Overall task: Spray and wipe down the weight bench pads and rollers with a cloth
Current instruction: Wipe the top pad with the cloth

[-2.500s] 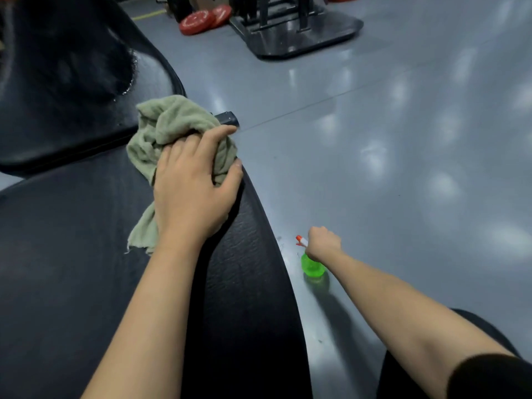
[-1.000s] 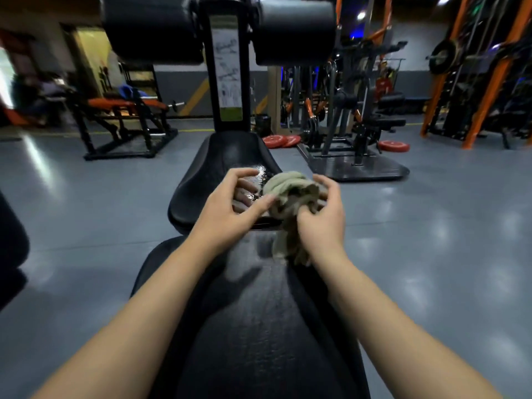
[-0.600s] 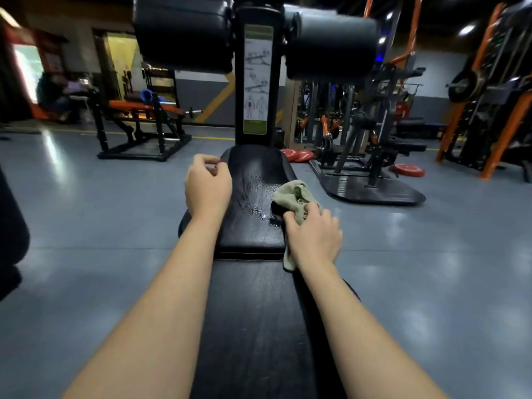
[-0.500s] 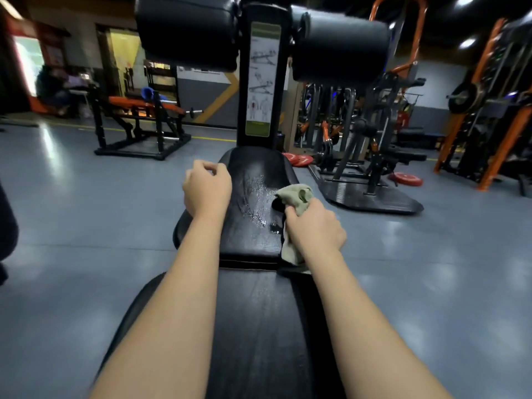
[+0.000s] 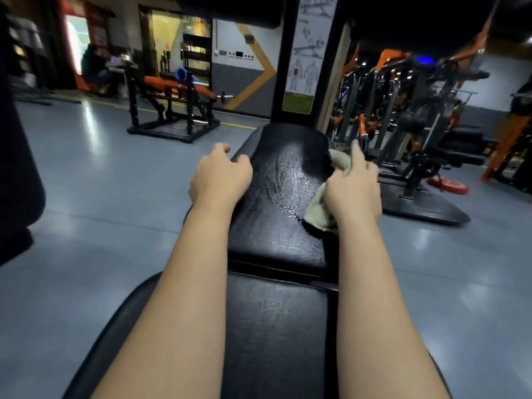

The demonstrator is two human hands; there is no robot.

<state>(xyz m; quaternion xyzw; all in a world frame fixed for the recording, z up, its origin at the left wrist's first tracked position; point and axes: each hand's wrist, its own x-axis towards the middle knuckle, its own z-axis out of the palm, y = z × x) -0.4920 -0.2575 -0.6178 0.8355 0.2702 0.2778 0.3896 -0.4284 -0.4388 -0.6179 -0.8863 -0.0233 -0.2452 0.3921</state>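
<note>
The black seat pad (image 5: 282, 203) lies ahead, wet with spray droplets down its middle. The longer back pad (image 5: 276, 335) runs under my forearms. My right hand (image 5: 352, 188) grips a pale green cloth (image 5: 316, 211) at the seat pad's right edge, index finger pointing forward. My left hand (image 5: 220, 175) grips the pad's left edge with curled fingers. Two black rollers (image 5: 417, 21) hang at the top, either side of the upright post (image 5: 305, 61). The spray bottle is out of view.
Grey gym floor (image 5: 100, 211) lies on both sides of the bench. A black-and-orange bench rack (image 5: 172, 108) stands far left. Machines on a black base plate (image 5: 417, 203) and a red weight plate (image 5: 449, 185) sit to the right. A dark object (image 5: 17, 168) fills the left edge.
My right hand set the spray bottle on the floor and took the cloth from my left hand. The view closed in on the seat pad; the cloth slid forward along its right edge.
</note>
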